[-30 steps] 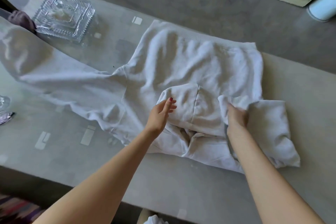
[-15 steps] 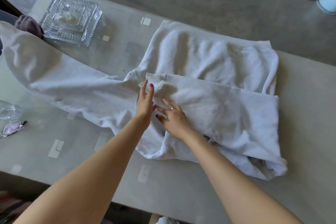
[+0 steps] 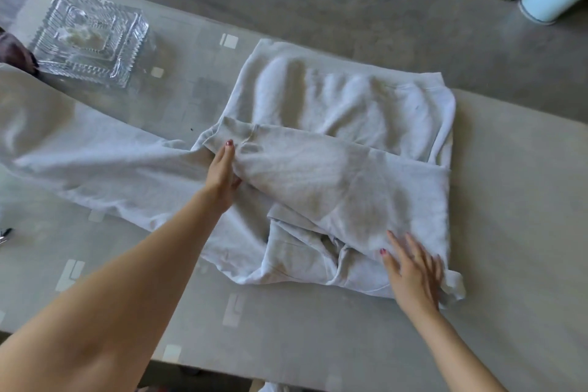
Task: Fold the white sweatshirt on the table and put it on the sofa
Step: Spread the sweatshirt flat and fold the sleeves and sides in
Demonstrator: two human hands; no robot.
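On the glass table [image 3: 286, 337] the white sweatshirt [image 3: 350, 111] lies half folded. My left hand [image 3: 222, 175] pins the folded sleeve's cuff, fingers flat and together; my right hand [image 3: 413, 270] presses flat, fingers spread. Next I judge: fold in the outstretched sleeve [image 3: 95, 149].

No text, label, brand, number or sign can be read on anything here

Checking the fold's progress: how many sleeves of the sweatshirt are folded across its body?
1: one sleeve lies across the sweatshirt; the other sleeve stretches left, unfolded.
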